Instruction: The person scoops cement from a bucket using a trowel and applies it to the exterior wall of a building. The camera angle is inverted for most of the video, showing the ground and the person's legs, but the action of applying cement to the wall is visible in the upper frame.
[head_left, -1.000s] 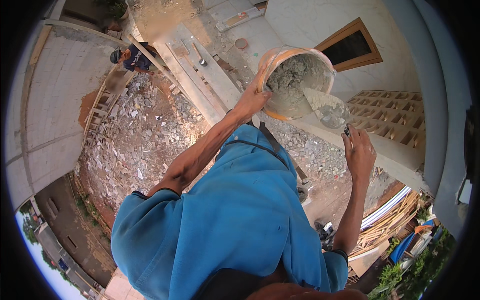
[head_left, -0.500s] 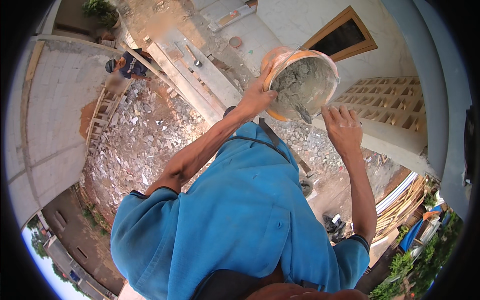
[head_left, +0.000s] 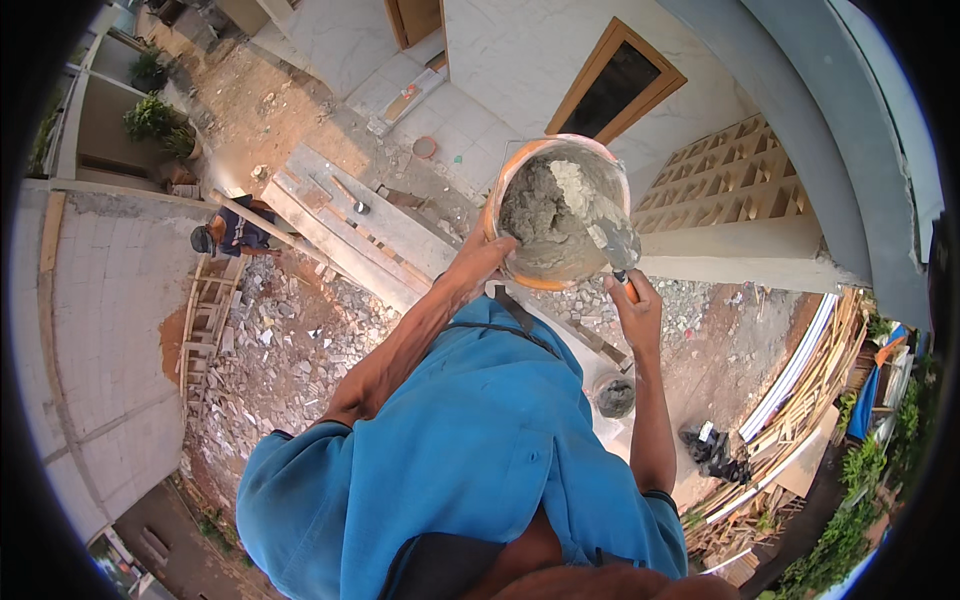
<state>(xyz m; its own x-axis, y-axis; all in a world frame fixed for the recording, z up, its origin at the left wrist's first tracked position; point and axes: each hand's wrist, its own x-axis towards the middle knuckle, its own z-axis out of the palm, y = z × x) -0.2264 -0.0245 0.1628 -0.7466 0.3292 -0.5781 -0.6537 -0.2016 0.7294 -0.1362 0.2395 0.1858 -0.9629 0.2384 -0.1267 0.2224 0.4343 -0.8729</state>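
An orange bucket [head_left: 492, 226] with grey wet mortar [head_left: 540, 215] inside is tilted so its mouth faces me. My left hand [head_left: 480, 257] is closed on its left rim, the thumb over the edge. My right hand [head_left: 640, 305] wraps the orange and black handle of a trowel [head_left: 622, 243], beside the bucket's lower right rim. The trowel's blade reaches over the rim into the bucket, and mortar clings around it.
Rubble [head_left: 275, 350] covers the ground below at left. Planks [head_left: 345, 235] run past a person [head_left: 240, 228] at upper left. A second bucket [head_left: 614, 397] stands below my right arm, near a black bag [head_left: 712, 452] and stacked bamboo [head_left: 800, 420]. A vent-block wall [head_left: 735, 185] rises at right.
My right hand has turned over and moved left and down, and the trowel now shows clearly in it. The bucket has shifted a little left and lower in view.
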